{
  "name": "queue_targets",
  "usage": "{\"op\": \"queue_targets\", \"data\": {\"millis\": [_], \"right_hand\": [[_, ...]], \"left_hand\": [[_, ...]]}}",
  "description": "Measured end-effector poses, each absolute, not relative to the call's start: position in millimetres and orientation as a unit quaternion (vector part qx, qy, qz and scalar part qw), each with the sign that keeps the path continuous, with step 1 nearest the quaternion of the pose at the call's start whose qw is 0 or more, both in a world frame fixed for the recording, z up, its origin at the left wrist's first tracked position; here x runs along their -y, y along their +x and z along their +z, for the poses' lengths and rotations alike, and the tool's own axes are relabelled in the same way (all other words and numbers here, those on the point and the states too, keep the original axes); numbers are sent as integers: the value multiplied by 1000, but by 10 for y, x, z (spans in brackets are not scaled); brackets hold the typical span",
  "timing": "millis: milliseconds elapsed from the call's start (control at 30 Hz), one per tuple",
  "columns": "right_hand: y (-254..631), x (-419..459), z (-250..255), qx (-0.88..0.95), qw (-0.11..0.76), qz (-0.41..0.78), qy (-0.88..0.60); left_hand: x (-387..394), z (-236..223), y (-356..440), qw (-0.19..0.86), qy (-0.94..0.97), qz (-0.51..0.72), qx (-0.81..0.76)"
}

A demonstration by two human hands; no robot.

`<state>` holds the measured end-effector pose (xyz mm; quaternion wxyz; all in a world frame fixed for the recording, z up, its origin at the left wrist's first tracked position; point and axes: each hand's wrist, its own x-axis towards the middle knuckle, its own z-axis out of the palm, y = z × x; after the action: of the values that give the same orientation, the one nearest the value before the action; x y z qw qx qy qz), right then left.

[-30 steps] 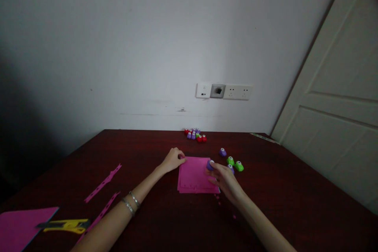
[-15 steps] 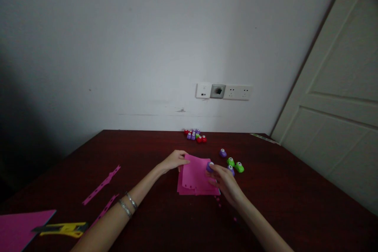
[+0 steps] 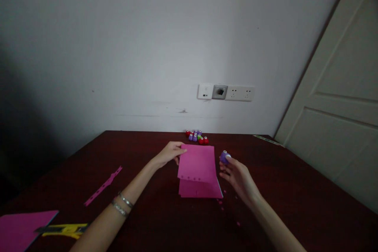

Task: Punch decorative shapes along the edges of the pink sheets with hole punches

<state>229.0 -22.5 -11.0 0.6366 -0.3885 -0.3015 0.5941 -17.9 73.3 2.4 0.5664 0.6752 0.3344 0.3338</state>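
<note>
My left hand point(image 3: 170, 153) pinches the upper left corner of a pink paper sheet point(image 3: 197, 161) between thumb and fingers. A row of small punched holes runs along the sheet's lower edge. Under it lie more pink sheets point(image 3: 201, 189). To the right of the paper, my right hand point(image 3: 238, 176) is closed on a small purple craft punch point(image 3: 224, 157) with a white button, held apart from the sheet. The hand covers part of the punch and the spot where other punches stood.
Several red, purple and green punches point(image 3: 195, 137) stand near the wall. Pink paper bits point(image 3: 220, 202) lie in front. On the left are a punched pink strip point(image 3: 103, 187), a yellow utility knife point(image 3: 65, 230) and a larger pink sheet point(image 3: 23, 228). A ruler-like strip point(image 3: 267, 140) lies far right.
My right hand has moved right, off the paper, with the purple punch. My left hand has lifted the top sheet up and away from the stack beneath.
</note>
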Motion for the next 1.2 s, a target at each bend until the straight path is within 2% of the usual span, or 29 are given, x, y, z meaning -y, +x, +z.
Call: {"op": "queue_targets", "data": {"millis": [267, 533, 900, 1200], "right_hand": [[2096, 291, -215, 397, 594, 573, -402], [1926, 416, -190, 488, 558, 526, -417], [1849, 374, -343, 442, 565, 528, -453], [1840, 400, -279, 425, 563, 539, -460]], "left_hand": [[-802, 99, -264, 506, 630, 452, -377], [-856, 201, -206, 447, 628, 528, -356], [-852, 269, -72, 431, 655, 514, -347], [-820, 262, -92, 426, 662, 513, -342]]}}
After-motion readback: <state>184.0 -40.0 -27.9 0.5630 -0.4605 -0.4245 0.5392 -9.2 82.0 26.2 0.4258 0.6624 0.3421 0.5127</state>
